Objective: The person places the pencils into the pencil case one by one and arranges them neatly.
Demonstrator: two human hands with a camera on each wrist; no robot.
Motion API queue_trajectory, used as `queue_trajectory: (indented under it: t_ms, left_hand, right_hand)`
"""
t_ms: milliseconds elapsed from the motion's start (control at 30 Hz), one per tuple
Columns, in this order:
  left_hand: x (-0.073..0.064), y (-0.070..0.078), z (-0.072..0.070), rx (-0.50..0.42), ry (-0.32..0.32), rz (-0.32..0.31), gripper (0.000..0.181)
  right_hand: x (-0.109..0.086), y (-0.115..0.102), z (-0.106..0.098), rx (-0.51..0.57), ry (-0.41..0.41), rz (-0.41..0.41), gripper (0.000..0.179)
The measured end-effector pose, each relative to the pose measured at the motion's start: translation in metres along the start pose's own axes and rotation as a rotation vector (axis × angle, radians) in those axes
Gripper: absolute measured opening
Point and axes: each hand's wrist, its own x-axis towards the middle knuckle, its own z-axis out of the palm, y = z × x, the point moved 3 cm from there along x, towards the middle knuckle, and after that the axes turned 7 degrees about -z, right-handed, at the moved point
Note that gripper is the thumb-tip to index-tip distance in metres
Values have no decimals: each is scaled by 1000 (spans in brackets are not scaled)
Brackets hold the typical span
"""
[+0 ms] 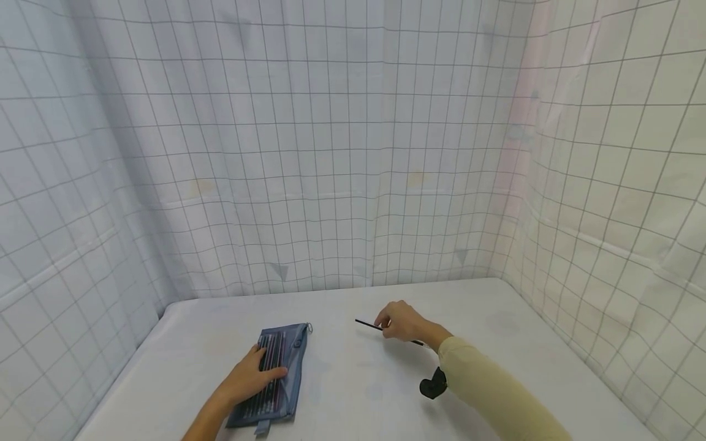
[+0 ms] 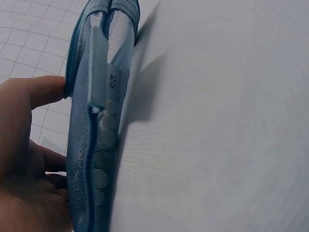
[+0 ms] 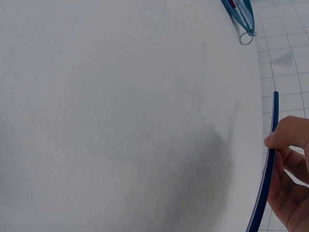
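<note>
In the head view my left hand (image 1: pixel 248 376) rests on a blue mesh zip pouch (image 1: pixel 295 386), its thumb spread across the top. Several long, thin, pencil-like sticks show through the mesh. The left wrist view has the pouch (image 2: pixel 96 145) edge-on, with the thumb touching its upper face. To the right, my right hand (image 1: pixel 402 321) pinches a thin dark pencil (image 1: pixel 368 324) between thumb and fingers, above the table. Seen from the right wrist, the pencil (image 3: pixel 265 186) is dark blue, one blunt end standing out past the thumb.
A white table (image 1: pixel 342 404) lies beneath both hands. White grid-patterned curtains (image 1: pixel 331 153) stand behind it and at both sides. A metal ring (image 1: pixel 309 328) hangs at the pouch's far corner. A black device (image 1: pixel 433 384) sits by the right sleeve.
</note>
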Motion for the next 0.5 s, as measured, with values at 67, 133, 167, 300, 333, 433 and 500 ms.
queue_trajectory:
  t_ms: [67,133,167,300,333,433,500]
  left_hand:
    - [0,0,1,3,-1,-2,103]
    - [1,-1,1,7,-2,-3,103]
    - [1,-1,2,8,-3,-2,103]
    - [1,-1,2,11,-9,1,102]
    - [1,-1,1,10,-11,1,102]
    - [1,0,0,9,-14,-2,102]
    - [1,1,-1,11,-16,-5,102]
  right_hand:
    - [3,-5,4,6,3,-6,22]
    - [6,-11,10,29,7,-10,22]
    - [8,-14,12,44,8,-15,23]
    - [17,-27,22,80,11,-32,24]
    - [20,-31,24,83,13,-34,24]
    - [28,-41,29,88,24,-36,23]
    - [34,-47,34,110,25,-17,21]
